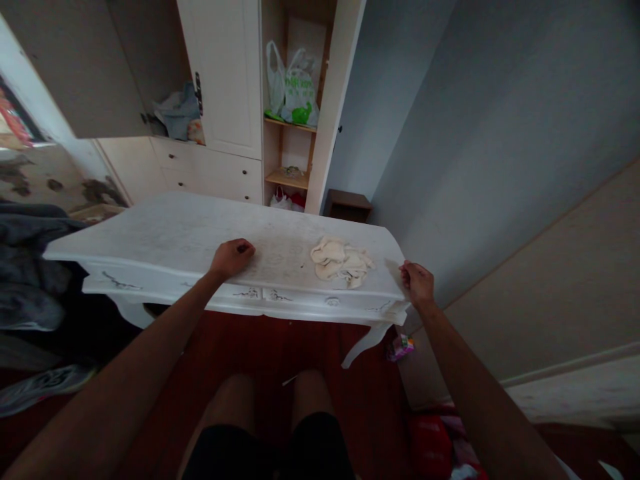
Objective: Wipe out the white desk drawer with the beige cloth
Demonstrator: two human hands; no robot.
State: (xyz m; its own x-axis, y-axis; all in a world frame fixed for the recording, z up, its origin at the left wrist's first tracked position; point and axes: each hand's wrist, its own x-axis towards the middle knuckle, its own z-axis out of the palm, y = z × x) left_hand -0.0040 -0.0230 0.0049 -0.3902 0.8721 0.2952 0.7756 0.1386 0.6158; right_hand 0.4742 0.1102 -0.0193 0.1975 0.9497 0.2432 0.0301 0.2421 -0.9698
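Note:
A white desk (165, 230) with carved drawer fronts stands before me. My left hand (233, 258) is over its front middle, fingers loosely curled, with nothing visible in them. Beside the desk's right end is my right hand (419, 281), its fingers bent inward and fingertips close to the edge; whether they touch it I cannot tell. Between the hands a crumpled cream cloth (343, 261) lies on the desktop, nearer to my right hand and apart from both. Grey smudges mark the white surface around my left hand.
Behind the desk stands a white wardrobe (227, 80) with open doors, with plastic bags (295, 90) on a shelf. A grey wall (480, 147) runs along the right. Dark clothing (30, 267) is piled at left. A pink packet (400, 347) lies by the right desk leg.

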